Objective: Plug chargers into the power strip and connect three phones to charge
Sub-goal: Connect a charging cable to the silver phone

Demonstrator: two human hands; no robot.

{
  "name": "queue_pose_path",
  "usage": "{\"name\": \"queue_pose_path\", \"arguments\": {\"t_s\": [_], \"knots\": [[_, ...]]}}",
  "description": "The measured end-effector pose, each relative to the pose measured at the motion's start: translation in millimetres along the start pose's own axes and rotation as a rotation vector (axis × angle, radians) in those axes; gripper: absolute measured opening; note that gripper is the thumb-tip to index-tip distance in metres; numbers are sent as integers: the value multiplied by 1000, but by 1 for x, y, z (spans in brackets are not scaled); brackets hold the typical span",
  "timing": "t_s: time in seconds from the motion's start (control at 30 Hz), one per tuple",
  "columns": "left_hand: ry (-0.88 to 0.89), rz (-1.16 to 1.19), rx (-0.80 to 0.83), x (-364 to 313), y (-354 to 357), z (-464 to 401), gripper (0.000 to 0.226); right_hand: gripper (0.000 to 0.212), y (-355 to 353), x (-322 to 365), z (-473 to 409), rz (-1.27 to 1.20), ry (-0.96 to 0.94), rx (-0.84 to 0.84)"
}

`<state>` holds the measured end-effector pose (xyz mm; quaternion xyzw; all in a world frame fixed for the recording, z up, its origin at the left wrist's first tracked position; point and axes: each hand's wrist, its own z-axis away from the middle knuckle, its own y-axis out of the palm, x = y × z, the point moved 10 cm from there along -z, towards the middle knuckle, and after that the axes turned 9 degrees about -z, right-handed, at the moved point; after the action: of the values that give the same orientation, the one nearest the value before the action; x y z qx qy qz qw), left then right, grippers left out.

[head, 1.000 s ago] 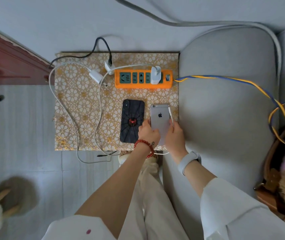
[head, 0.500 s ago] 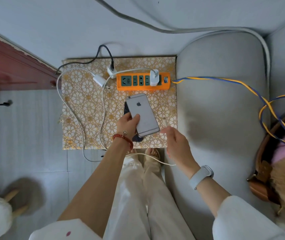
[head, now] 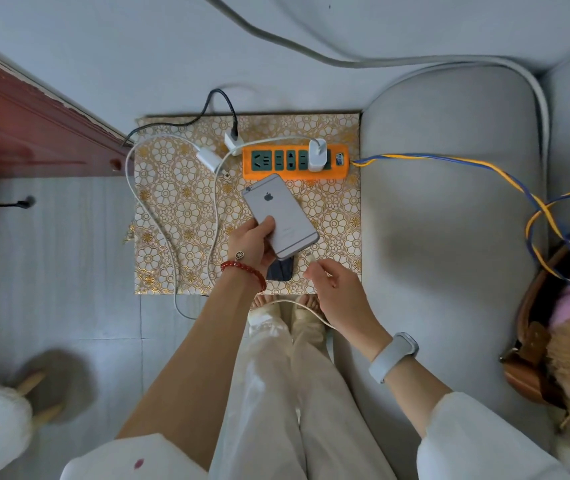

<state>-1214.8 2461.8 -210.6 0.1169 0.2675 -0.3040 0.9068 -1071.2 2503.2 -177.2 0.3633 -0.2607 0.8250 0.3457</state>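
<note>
My left hand (head: 254, 244) holds a silver phone (head: 280, 216) face down and tilted above the patterned table (head: 172, 216). My right hand (head: 335, 289) pinches the plug end of a white cable (head: 311, 256), just off the phone's lower corner and apart from it. An orange power strip (head: 295, 161) lies at the table's back with one white charger (head: 317, 154) plugged in. Two more white chargers (head: 209, 160) (head: 232, 142) lie loose left of the strip. A dark phone (head: 281, 270) lies mostly hidden under the silver one.
A grey sofa cushion (head: 449, 209) borders the table on the right. Blue-and-yellow wires (head: 449, 164) run from the strip across the sofa. White cables (head: 158, 216) loop over the table's left side, and a black cable (head: 221, 105) leads off the back. My feet (head: 287, 303) stand at the front edge.
My left hand lifted the silver phone off the table and turned it diagonally over the dark phone. My right hand drew back with the cable end toward the phone's lower corner.
</note>
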Motion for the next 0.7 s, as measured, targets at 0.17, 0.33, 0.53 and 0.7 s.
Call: {"name": "queue_pose_path", "arguments": {"t_s": [0.17, 0.33, 0.53, 0.7], "knots": [[4, 17, 17, -1, 4, 1, 13, 27, 2, 1, -1, 29, 10, -3], [-1, 21, 23, -1, 7, 1, 14, 25, 1, 4, -2, -24, 36, -9], [6, 22, 32, -6, 10, 1, 10, 25, -1, 11, -4, -23, 39, -14], [12, 9, 30, -8, 12, 2, 12, 27, -1, 13, -4, -37, 47, -16]]}}
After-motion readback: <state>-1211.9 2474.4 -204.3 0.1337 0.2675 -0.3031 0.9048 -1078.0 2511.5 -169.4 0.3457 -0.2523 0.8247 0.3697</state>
